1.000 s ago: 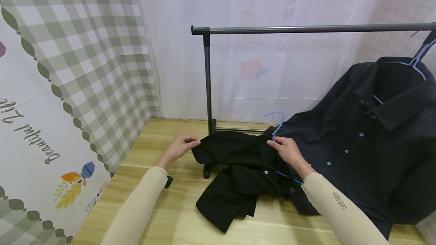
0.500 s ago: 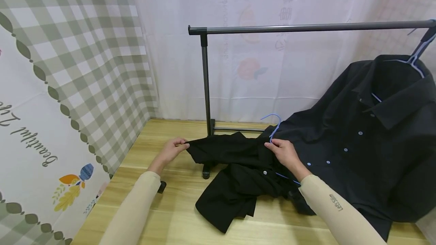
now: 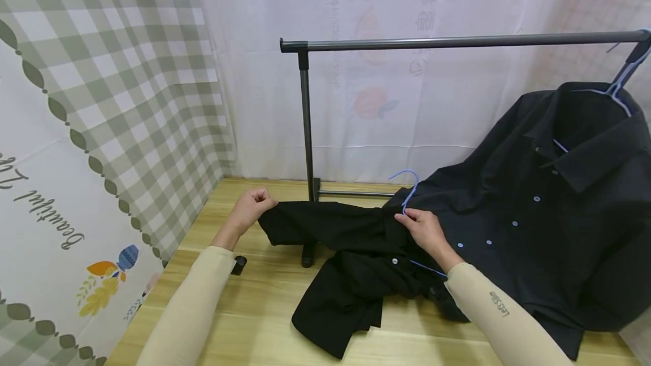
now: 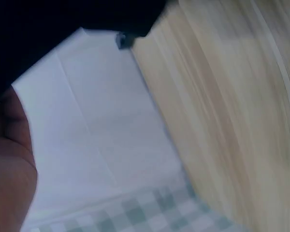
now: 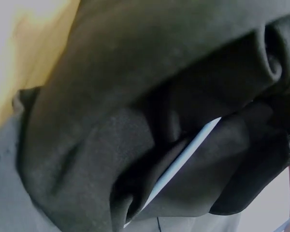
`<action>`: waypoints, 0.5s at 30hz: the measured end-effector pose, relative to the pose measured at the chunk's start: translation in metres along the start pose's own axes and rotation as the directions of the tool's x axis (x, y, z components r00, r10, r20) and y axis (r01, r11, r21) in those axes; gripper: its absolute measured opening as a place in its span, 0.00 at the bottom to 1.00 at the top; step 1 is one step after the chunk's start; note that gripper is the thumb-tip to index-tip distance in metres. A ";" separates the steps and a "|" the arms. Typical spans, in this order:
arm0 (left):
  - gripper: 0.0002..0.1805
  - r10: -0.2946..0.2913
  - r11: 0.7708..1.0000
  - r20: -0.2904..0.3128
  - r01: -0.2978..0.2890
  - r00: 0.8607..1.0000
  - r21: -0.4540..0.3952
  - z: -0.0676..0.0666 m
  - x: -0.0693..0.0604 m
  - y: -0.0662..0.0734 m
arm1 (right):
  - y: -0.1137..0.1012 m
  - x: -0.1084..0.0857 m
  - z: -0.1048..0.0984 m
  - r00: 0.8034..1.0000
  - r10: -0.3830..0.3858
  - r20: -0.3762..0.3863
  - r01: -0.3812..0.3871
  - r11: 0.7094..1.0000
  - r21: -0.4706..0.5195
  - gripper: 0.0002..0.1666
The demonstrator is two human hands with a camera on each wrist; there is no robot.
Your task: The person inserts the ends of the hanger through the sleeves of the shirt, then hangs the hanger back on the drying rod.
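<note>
Clearly, the left hand [image 3: 249, 208] is pinching a black shirt [image 3: 325, 222] by its sleeve end, while the right hand [image 3: 426, 231] is gripping a blue hanger [image 3: 410, 196] just below its hook. Between them the shirt is spreading above a wooden tabletop [image 3: 269, 315] (whether its lower folds are touching, I cannot tell). Behind, a garment rack [image 3: 432, 43] is standing, with a dark collared shirt [image 3: 574, 242] hanging at right.

Bright head view, soft table [image 3: 274, 309] shadows, blurred left wrist view, seemingly overexposed corner in right wrist view
</note>
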State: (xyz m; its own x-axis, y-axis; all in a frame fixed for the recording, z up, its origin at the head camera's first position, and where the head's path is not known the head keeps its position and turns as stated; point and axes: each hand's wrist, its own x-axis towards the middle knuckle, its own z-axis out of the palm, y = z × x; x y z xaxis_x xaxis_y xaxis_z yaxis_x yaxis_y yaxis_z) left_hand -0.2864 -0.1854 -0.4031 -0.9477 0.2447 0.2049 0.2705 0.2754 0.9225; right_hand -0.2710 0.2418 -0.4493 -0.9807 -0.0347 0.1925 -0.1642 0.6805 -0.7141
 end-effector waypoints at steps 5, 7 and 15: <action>0.21 -0.102 0.982 0.082 0.087 0.991 0.169 -0.004 -0.006 -0.016 | 0.000 -0.001 0.002 1.000 0.001 0.000 -0.001 1.000 -0.006 0.14; 0.20 -0.151 0.972 0.086 0.132 0.985 0.195 -0.006 -0.008 -0.026 | 0.000 -0.001 0.002 1.000 0.001 0.003 -0.001 1.000 -0.008 0.14; 0.21 -0.292 0.923 0.024 0.275 0.956 0.269 0.002 -0.007 -0.057 | 0.000 -0.003 0.006 1.000 -0.002 0.002 0.002 1.000 -0.018 0.16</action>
State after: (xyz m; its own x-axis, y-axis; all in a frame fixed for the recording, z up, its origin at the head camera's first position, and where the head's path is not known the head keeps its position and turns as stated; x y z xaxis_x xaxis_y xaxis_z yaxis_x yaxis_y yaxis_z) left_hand -0.2951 -0.2013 -0.4580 -0.9811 0.1756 -0.0816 0.0342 0.5719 0.8196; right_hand -0.2689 0.2379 -0.4537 -0.9805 -0.0375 0.1930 -0.1646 0.6936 -0.7013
